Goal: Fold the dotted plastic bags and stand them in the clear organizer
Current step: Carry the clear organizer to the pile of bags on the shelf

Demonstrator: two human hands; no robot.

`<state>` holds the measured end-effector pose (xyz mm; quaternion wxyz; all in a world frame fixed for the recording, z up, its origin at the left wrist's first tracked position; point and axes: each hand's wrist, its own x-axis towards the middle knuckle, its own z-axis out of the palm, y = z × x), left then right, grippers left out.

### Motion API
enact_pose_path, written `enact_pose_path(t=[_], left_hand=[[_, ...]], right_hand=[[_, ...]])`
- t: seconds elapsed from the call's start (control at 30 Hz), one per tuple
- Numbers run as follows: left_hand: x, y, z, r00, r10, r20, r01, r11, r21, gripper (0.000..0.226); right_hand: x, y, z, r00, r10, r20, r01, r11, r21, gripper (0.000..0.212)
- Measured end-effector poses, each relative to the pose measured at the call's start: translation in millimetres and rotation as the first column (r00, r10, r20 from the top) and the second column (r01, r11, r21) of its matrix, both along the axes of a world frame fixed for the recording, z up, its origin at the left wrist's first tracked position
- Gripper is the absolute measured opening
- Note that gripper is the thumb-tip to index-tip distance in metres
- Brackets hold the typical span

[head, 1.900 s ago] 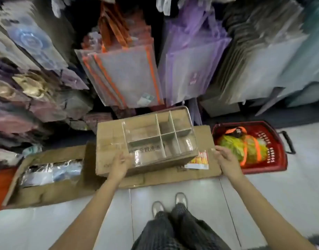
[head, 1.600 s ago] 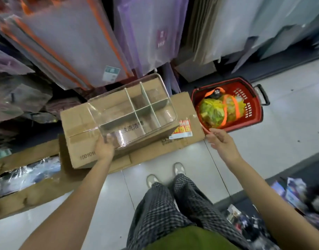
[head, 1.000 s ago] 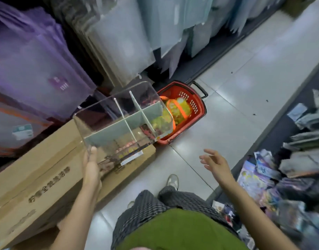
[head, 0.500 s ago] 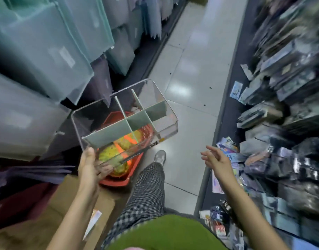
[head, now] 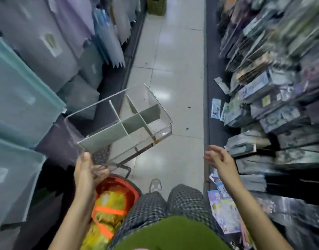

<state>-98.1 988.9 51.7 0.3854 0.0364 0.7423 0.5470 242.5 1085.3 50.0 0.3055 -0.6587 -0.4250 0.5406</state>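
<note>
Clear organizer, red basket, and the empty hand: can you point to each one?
clear organizer (head: 146, 103): head view, far clear wall.
red basket (head: 117, 183): head view, back rim.
right hand (head: 221, 160): head view, back of the hand.

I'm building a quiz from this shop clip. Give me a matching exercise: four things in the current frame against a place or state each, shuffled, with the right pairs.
Things:
1. clear organizer
2. right hand
3. red basket
4. packaged goods

States or places:
A. open, holding nothing
B. on the floor below the left hand
C. held up by one corner, no bags inside
D. on shelves along the aisle's right side

Pairs: 1-C, 2-A, 3-B, 4-D
</note>
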Motion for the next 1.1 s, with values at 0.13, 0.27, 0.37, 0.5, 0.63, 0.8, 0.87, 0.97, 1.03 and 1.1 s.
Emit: enact_pose_path(t=[0.13,0.27,0.37,0.5,0.63,0.8,0.87,0.97,1.03,1.1], left_hand=[[-7,108,3,0.997,-0.071,-0.018,0.072,0.997,0.025,0.016],[-11,217,-6,0.993,-0.114,-0.013,0.114,0.993,0.027,0.032],[-12,308,-10,0.993,-0.120,-0.017,0.120,0.992,0.024,0.024],[-8,426,0,0.994,-0.092,-0.055,0.093,0.995,0.018,0.011],[-8,535,18,0.994,-0.086,-0.062,0.088,0.996,0.029,0.019],[-10,662,30,0.995,-0.067,-0.067,0.072,0.995,0.072,0.014],[-16,718,27,0.996,-0.065,-0.066,0.069,0.996,0.062,0.015],[-32,808,19,0.993,-0.078,-0.092,0.084,0.994,0.063,0.015],[-44,871,14,0.991,-0.097,-0.096,0.103,0.992,0.067,0.015],[-54,936,14,0.990,-0.111,-0.088,0.117,0.991,0.066,0.015]], right_hand=[[11,62,-11,0.999,-0.025,0.040,0.027,0.999,-0.039,0.021],[22,144,-31,0.996,-0.065,0.063,0.070,0.995,-0.076,0.017],[28,225,-37,0.997,-0.042,0.072,0.046,0.997,-0.058,0.015],[28,359,-24,0.994,0.045,0.104,-0.042,0.999,-0.033,0.021],[12,512,2,0.990,0.112,0.083,-0.114,0.993,0.020,0.016],[-28,687,34,0.994,0.111,0.009,-0.111,0.985,0.136,0.016],[-45,753,39,0.993,0.110,-0.038,-0.102,0.980,0.168,0.016],[-67,849,37,0.991,0.111,-0.073,-0.095,0.976,0.198,0.016],[-80,907,33,0.991,0.116,-0.070,-0.100,0.973,0.209,0.015],[-88,961,31,0.992,0.108,-0.061,-0.094,0.977,0.189,0.015]])
